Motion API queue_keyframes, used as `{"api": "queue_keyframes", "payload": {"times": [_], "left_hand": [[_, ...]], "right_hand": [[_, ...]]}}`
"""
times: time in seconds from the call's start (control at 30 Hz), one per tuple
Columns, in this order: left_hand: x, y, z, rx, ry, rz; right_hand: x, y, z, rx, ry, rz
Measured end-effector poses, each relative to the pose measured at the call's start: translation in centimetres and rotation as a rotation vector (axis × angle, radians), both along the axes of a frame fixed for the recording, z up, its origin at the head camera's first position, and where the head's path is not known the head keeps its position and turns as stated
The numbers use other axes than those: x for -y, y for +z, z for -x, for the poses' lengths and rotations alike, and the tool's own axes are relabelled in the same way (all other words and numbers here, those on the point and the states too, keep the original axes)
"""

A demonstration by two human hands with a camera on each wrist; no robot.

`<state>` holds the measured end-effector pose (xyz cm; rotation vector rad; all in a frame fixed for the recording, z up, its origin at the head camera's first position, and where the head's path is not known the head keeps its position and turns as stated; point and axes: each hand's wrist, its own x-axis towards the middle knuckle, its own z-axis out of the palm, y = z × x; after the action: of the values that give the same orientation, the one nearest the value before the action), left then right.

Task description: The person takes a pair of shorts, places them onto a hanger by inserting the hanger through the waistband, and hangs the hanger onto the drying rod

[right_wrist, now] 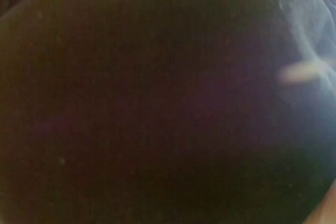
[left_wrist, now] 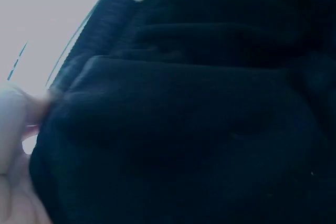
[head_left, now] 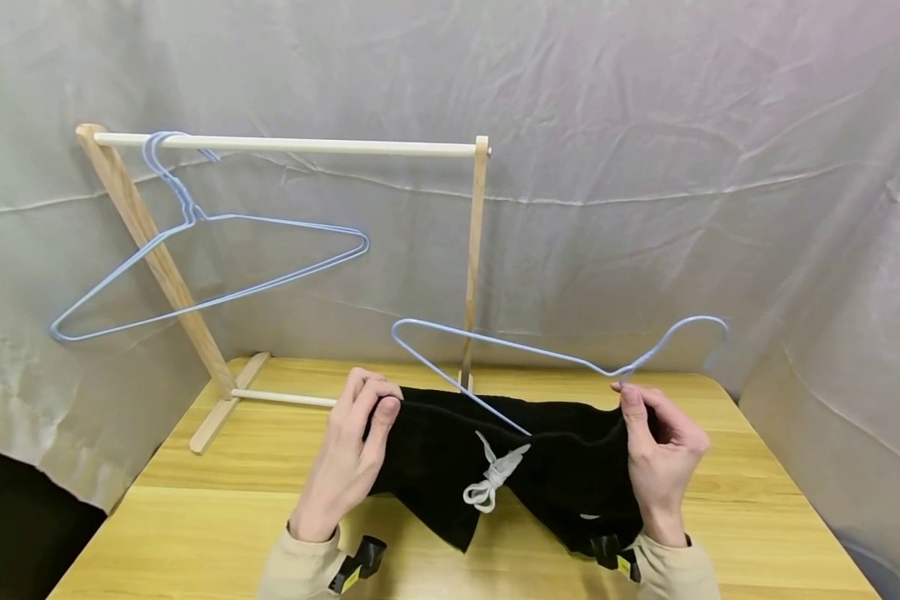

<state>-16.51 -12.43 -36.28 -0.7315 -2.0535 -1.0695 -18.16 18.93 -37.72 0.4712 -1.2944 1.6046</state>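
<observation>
In the head view, black shorts (head_left: 570, 467) with a white drawstring (head_left: 495, 479) tied in a bow are stretched between both hands above the table. My left hand (head_left: 348, 454) pinches the left end of the waistband, thumb toward me. At the right end, my right hand (head_left: 663, 454) pinches the waistband just below the neck of a light blue hanger (head_left: 506, 342). One corner of that hanger sticks out above the shorts at left; its lower bar passes behind the front waistband, and its other end is hidden. Dark fabric (left_wrist: 173, 129) fills most of the left wrist view; the right wrist view is dark and blurred.
A wooden rack (head_left: 292, 145) stands behind and to the left on the wooden table (head_left: 217, 533). Light blue hangers (head_left: 217, 300) hang from its rail at the left. Grey curtain (head_left: 645, 167) closes off the back and sides.
</observation>
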Motion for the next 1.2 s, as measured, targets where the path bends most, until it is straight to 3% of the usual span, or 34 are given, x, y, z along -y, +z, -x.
{"api": "queue_keyframes", "payload": {"times": [0.2, 0.37, 0.57, 0.8, 1.2], "left_hand": [[-0.2, -0.2, 0.3, -0.136, 0.013, -0.07], [0.2, -0.1, 0.3, -0.196, 0.024, -0.056], [0.2, 0.1, -0.1, -0.183, 0.014, -0.004], [0.3, 0.3, -0.3, -0.222, -0.006, -0.009], [0.6, 0.2, -0.3, -0.201, -0.108, 0.057]], "right_hand": [[-0.5, -0.1, -0.1, 0.036, 0.077, -0.089], [-1.4, -0.2, 0.1, 0.014, 0.18, -0.164], [-2.4, -0.3, 0.0, -0.014, 0.296, -0.213], [-3.1, -0.2, -0.4, 0.037, 0.378, -0.276], [-4.2, -0.1, -0.8, 0.121, 0.401, -0.395]]}}
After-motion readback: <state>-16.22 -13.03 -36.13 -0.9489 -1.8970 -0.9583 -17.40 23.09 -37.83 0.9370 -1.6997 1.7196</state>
